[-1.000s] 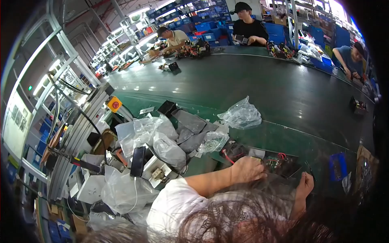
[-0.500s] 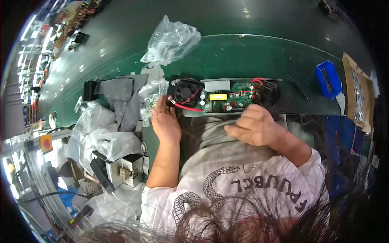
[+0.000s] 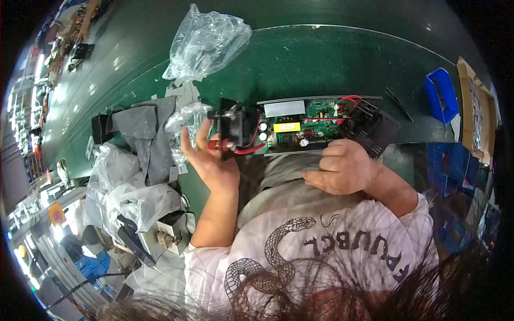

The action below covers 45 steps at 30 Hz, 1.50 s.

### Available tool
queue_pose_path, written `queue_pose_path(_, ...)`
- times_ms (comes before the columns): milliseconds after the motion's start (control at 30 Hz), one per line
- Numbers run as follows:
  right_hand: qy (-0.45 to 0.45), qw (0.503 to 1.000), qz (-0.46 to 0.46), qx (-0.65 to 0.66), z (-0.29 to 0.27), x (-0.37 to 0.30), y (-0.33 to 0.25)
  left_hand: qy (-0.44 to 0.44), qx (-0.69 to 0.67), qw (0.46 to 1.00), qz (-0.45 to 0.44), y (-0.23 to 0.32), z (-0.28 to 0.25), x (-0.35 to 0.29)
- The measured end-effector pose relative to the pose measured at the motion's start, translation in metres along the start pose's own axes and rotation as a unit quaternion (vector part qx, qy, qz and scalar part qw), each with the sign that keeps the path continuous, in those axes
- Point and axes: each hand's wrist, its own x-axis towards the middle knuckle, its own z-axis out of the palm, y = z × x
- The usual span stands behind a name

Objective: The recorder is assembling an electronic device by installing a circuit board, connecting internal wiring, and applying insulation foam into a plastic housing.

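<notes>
I find the fan (image 3: 239, 127) now tipped up, just right of the left hand (image 3: 213, 166), whose fingers are spread; contact unconfirmed. The right hand (image 3: 345, 168) is curled, contents hidden, the board (image 3: 320, 124) just beyond it. I judge the fan is being repositioned.

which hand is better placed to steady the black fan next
Probably the left hand: it sits beside the black fan, though contact is unclear. The right hand is curled near the lower edge of the circuit board, farther away.
</notes>
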Motion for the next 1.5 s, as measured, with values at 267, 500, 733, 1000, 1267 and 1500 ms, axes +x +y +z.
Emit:
queue_pose_path(267,-0.050,0.997,-0.034,0.047,-0.009,0.002,0.012,-0.299,0.008,0.949,-0.099,0.000,0.013,0.022)
queue_pose_path(500,-0.050,0.995,-0.019,0.083,-0.011,0.003,0.015,-0.471,0.350,0.790,0.176,0.019,-0.006,0.036)
queue_pose_path(733,-0.054,0.994,-0.012,0.091,-0.008,0.003,0.017,-0.419,0.403,0.791,0.191,0.014,0.013,0.024)
queue_pose_path(1000,-0.093,0.988,-0.018,0.124,-0.004,-0.002,0.020,-0.351,0.483,0.777,0.199,0.014,0.031,0.004)
queue_pose_path(1267,-0.095,0.983,-0.042,0.154,-0.001,-0.004,0.022,-0.443,0.559,0.680,0.170,0.046,0.049,0.023)
queue_pose_path(1500,-0.097,0.983,-0.031,0.151,0.002,-0.004,0.019,-0.458,0.554,0.673,0.173,0.046,0.063,0.038)
